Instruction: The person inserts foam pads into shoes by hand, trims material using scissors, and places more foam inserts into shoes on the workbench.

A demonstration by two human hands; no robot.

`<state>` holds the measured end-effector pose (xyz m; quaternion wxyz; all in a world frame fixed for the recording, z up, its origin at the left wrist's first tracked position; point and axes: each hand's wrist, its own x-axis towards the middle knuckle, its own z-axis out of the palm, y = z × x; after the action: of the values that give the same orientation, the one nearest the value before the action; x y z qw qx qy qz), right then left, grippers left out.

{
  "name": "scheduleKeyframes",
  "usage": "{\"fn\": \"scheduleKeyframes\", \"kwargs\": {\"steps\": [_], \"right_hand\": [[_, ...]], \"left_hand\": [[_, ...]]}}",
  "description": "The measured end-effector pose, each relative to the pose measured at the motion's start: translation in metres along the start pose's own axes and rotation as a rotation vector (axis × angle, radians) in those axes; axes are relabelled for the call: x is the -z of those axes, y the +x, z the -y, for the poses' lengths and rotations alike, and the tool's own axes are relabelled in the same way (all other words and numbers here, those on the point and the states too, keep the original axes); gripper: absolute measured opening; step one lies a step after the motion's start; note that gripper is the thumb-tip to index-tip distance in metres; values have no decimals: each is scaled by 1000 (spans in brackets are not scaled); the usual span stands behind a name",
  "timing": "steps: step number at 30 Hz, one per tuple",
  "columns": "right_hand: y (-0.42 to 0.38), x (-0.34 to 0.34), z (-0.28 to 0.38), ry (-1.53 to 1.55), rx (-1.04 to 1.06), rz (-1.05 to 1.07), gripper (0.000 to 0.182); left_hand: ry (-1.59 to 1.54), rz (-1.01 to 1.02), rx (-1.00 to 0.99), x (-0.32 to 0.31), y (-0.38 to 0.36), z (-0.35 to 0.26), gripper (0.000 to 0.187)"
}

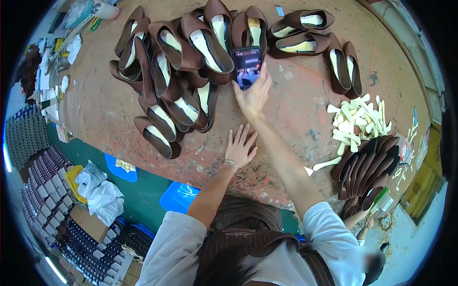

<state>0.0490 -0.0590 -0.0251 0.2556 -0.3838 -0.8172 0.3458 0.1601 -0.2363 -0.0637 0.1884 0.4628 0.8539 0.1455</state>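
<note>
A smartphone [247, 66] with a lit screen is in my right hand [254, 97], its fingers wrapped round the lower end. My left hand [241, 147] lies flat on the worn table [286, 157], fingers spread, with a bracelet at the wrist. Just left of the phone, brown pointed shoes [179, 62] are heaped on the table; pale insole strips show inside them. Behind the phone's top edge stands another brown shoe [255, 28], partly hidden. The screen's content is too small to make out.
Brown shoe pairs [298, 45] lie at the back right. Cream insole pieces [360, 121] form a pile on the right, beside stacked brown shoe uppers [367, 167]. Blue bins [179, 196] stand below the table edge. Another person [374, 262] is at lower right.
</note>
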Motion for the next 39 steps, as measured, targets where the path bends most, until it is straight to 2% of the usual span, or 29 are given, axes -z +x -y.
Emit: {"fn": "scheduleKeyframes", "kwargs": {"steps": [3, 7, 11, 16, 19, 25, 26, 29, 30, 36, 39], "right_hand": [[22, -17, 6, -16, 87, 30, 113], [46, -36, 12, -28, 115, -47, 108], [45, -32, 9, -2, 112, -52, 111], [26, -13, 0, -88, 60, -98, 118], [31, -10, 1, -110, -31, -7, 115], [19, -7, -8, -79, 123, -27, 97], [15, -8, -13, -69, 161, -35, 87], [3, -13, -24, -174, 196, -20, 81], [2, -14, -25, -121, 173, 4, 73], [10, -12, -20, -236, 148, 42, 67], [5, 3, -19, -139, 167, 0, 71]], "left_hand": [[-57, -51, -23, 2, 1, 0, 58], [-56, -42, -15, 2, 1, 1, 58], [-62, -48, -14, 1, 0, 1, 58], [-83, -45, -11, 3, 1, 0, 61], [-70, -53, -15, 1, 0, 1, 63], [-73, -48, -9, 2, 1, 2, 63], [-77, -40, -10, 1, 1, 2, 63], [-79, -34, -9, 0, 1, 1, 63], [-76, -34, -8, 0, 0, 1, 63], [-82, -60, -14, 1, 1, 1, 61], [-76, -83, -18, 1, 1, 1, 63]]}}
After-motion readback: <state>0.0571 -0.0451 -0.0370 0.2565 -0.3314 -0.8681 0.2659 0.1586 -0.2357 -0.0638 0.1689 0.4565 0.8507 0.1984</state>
